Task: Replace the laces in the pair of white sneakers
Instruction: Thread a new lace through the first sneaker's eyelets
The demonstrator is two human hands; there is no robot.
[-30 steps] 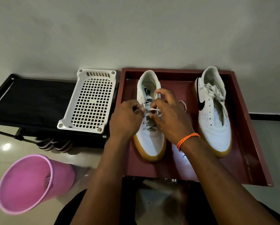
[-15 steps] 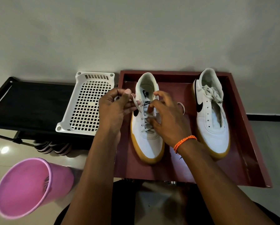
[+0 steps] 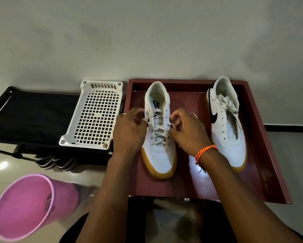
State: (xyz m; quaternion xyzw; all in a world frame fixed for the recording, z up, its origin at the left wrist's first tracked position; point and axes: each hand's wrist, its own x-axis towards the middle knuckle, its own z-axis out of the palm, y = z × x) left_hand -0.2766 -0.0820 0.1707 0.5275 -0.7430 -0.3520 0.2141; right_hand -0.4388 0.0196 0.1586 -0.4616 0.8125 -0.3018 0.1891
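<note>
Two white sneakers with tan soles stand in a dark red tray (image 3: 263, 155). The left sneaker (image 3: 162, 155) has a pale lace (image 3: 159, 133) crossed through its lower eyelets. My left hand (image 3: 129, 130) pinches one lace end at the shoe's left side. My right hand (image 3: 185, 130), with an orange wristband, pinches the other end at the shoe's right side. The right sneaker (image 3: 228, 135) stands apart at the tray's right, its lace loose and bunched near the top.
A white perforated plastic basket (image 3: 94, 116) lies on a black rack (image 3: 33, 116) left of the tray. A pink bucket (image 3: 29, 206) stands at lower left on the tiled floor. Striped sandals (image 3: 57, 162) sit under the rack. A wall rises behind.
My hands have drawn apart to either side of the left sneaker, each pulling a lace end outward. The left hand has come down from its raised position.
</note>
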